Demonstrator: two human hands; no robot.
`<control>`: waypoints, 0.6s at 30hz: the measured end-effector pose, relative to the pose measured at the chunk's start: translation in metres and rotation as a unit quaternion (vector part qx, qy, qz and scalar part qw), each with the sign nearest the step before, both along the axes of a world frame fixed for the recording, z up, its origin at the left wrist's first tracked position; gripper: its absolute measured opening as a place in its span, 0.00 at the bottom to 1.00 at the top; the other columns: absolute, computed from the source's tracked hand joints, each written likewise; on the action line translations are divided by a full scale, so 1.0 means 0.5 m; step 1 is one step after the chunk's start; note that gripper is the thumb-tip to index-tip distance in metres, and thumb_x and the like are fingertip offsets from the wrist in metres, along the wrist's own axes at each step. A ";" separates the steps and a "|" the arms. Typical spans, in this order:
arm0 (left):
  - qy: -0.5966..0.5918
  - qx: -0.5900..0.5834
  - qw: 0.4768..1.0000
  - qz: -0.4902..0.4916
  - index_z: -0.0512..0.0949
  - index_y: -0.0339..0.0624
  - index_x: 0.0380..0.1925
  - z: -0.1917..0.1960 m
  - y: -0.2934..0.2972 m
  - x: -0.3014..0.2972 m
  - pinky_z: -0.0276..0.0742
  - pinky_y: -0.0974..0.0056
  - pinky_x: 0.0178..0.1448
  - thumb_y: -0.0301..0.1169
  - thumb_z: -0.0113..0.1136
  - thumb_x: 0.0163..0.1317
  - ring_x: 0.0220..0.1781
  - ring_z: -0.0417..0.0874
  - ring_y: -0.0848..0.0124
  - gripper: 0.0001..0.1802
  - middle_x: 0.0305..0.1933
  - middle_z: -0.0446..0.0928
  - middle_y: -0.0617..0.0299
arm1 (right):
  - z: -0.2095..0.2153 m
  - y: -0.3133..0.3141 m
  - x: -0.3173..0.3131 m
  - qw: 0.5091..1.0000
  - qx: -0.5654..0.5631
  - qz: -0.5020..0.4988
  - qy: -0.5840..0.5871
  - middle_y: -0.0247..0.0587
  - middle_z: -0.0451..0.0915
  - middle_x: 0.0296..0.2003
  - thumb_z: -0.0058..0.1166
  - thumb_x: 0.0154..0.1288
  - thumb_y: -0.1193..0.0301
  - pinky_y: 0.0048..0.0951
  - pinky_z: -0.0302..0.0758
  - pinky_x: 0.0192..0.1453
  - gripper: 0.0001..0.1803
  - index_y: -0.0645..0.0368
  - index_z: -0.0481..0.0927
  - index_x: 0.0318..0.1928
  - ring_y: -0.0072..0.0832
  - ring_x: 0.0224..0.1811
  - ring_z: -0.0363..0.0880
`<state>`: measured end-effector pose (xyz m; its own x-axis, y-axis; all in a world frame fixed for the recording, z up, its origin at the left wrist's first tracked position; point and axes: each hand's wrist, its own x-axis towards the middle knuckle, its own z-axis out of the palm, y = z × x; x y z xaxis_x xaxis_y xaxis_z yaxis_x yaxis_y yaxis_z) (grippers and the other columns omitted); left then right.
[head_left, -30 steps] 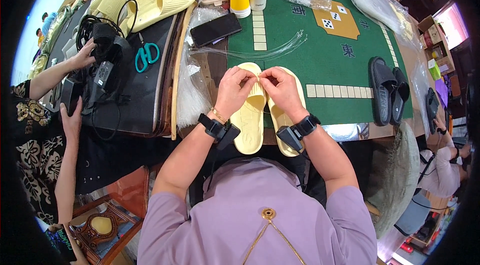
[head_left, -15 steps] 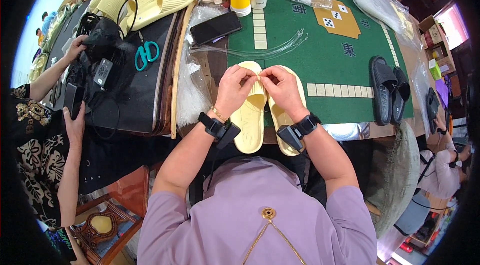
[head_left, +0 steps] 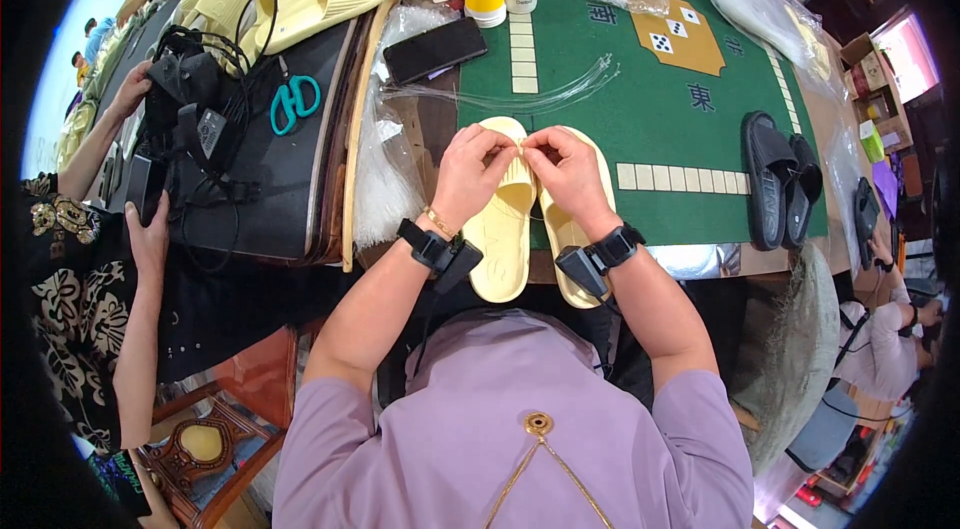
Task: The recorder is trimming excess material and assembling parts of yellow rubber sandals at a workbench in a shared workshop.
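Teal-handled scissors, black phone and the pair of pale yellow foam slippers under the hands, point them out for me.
Teal-handled scissors (head_left: 293,103): head view, on the teal handle loops.
Black phone (head_left: 434,50): head view, middle of its dark screen.
Pair of pale yellow foam slippers (head_left: 503,229): head view, on the left slipper's footbed, below the fingers.

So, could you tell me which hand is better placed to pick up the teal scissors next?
Probably the left hand: the teal scissors lie on its side; the right hand would have to cross over.
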<state>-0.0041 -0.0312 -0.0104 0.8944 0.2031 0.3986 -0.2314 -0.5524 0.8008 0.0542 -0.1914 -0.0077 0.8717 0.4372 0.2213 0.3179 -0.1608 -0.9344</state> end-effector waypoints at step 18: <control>-0.007 0.027 1.000 -0.009 0.80 0.35 0.33 -0.003 0.004 0.000 0.75 0.65 0.35 0.24 0.65 0.58 0.33 0.78 0.66 0.05 0.31 0.75 0.57 | -0.003 -0.001 0.001 1.000 0.000 0.004 -0.001 0.38 0.79 0.32 0.60 0.61 0.74 0.23 0.75 0.34 0.07 0.65 0.81 0.37 0.22 0.29 0.77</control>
